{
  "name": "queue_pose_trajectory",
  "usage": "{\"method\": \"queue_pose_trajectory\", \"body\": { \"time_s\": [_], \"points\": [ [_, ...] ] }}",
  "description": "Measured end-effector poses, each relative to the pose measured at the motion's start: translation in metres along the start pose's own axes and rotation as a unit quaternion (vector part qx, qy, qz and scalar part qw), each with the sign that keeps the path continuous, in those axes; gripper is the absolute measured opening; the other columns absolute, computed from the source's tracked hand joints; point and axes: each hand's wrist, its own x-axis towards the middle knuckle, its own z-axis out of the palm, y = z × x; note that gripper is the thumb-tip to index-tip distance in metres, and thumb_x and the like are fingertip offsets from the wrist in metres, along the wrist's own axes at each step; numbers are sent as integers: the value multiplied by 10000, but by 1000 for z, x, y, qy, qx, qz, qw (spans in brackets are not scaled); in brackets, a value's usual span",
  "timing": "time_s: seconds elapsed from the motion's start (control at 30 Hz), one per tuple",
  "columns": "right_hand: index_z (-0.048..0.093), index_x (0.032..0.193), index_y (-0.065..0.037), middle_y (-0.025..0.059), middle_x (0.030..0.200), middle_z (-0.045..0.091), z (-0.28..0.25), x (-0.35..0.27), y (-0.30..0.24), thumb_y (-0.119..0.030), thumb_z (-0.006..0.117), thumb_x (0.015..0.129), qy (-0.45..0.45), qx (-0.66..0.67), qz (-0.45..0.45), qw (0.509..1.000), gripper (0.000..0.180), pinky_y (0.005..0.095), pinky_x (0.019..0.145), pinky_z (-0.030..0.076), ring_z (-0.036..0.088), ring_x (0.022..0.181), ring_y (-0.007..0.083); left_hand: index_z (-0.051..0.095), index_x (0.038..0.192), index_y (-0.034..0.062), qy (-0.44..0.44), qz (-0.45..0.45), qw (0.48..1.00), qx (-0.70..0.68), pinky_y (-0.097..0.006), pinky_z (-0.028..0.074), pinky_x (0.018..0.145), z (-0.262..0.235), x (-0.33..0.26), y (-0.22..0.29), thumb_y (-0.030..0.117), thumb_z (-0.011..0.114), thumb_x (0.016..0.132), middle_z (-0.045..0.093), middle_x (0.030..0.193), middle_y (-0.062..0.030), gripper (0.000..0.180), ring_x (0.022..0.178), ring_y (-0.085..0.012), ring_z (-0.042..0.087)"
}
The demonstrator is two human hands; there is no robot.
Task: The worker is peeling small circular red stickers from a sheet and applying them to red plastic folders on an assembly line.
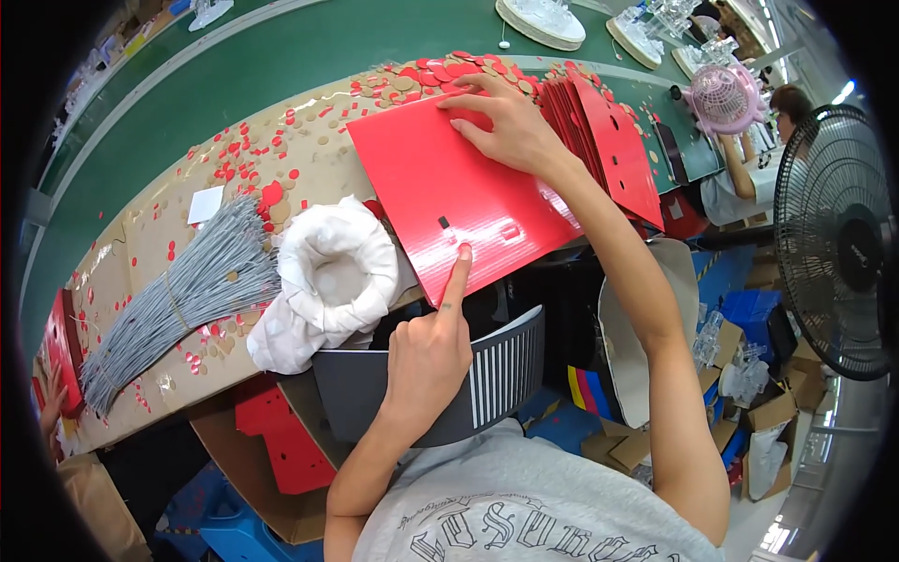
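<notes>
A glossy red corrugated sheet [449, 178] lies at the table's front edge, its near corner sticking out past the edge. My left hand [431, 361] points its index finger at a small round cut-out near the sheet's near edge, the fingertip touching it; the other fingers are curled. Beside that spot are a dark rectangular slot and another small cut outline. My right hand [510, 122] rests on the sheet's far edge with its fingers spread. A stack of similar red sheets [613, 150] with holes stands right of it.
Grey wire ties [187, 290] lie bundled at left, beside a rolled white cloth [337, 267]. Red and tan punched-out discs [421, 75] litter the table. A black fan [838, 239] stands at right, near a co-worker [749, 187]. Below, a cardboard box [253, 459] holds red pieces.
</notes>
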Motion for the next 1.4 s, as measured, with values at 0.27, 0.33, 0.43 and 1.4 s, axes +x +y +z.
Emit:
{"method": "queue_pose_trajectory", "body": {
  "time_s": [0.27, 0.33, 0.43, 1.4],
  "points": [
    [772, 1150, -247, 21, 1266, 662, -18, 29, 12, -321, 725, 872, -149, -62, -4, 987, 292, 381, 974, 523, 616, 1172, 277, 395, 1535, 62, 9, 2, 1000, -2, -435, 455, 455, 0, 1, -1, -35, 573, 835, 466, 460, -139, 729, 384, -304, 519],
    [778, 1131, -248, 31, 1263, 663, -22, 36, 11, -320, 728, 866, -172, -62, 0, 983, 279, 378, 968, 525, 622, 1162, 273, 397, 1533, 60, 11, 7, 1000, -8, -437, 455, 456, -1, 1, 0, -35, 573, 836, 469, 463, -141, 725, 387, -307, 522],
    [772, 1135, -239, 60, 1244, 665, -26, 46, 11, -322, 733, 851, -205, -65, -23, 976, 299, 377, 961, 526, 630, 1146, 267, 409, 1530, 78, 14, 4, 1000, -18, -441, 457, 459, -1, 2, -4, -34, 572, 841, 476, 472, -150, 717, 393, -312, 524],
    [686, 1076, -84, 70, 1032, 722, -67, 44, -12, -169, 803, 772, 39, -48, -155, 986, 337, 377, 809, 549, 696, 930, 281, 425, 1528, 107, 31, 13, 999, 14, -427, 466, 474, 0, -1, 1, -48, 579, 838, 483, 486, -137, 723, 414, -288, 542]
  ]
}}
